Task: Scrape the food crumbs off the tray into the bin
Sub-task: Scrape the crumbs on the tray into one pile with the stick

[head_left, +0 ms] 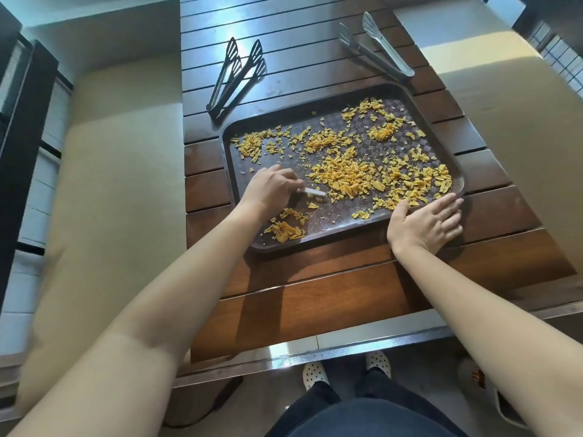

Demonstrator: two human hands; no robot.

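Head view: left hand (273,187) reaches over the tray (334,236), fingers curled around a small white scraper (312,192); right hand (426,223) lies flat, fingers straight, on the tray's near right rim.

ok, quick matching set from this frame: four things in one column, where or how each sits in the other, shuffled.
1. left hand
2. right hand
3. black tongs
4. steel tongs

a. table, far right, beyond the tray
b. resting flat on the tray's near right rim
c. table, beyond the tray's far left corner
d. holding a small white scraper among the crumbs

Pairs: 1-d, 2-b, 3-c, 4-a
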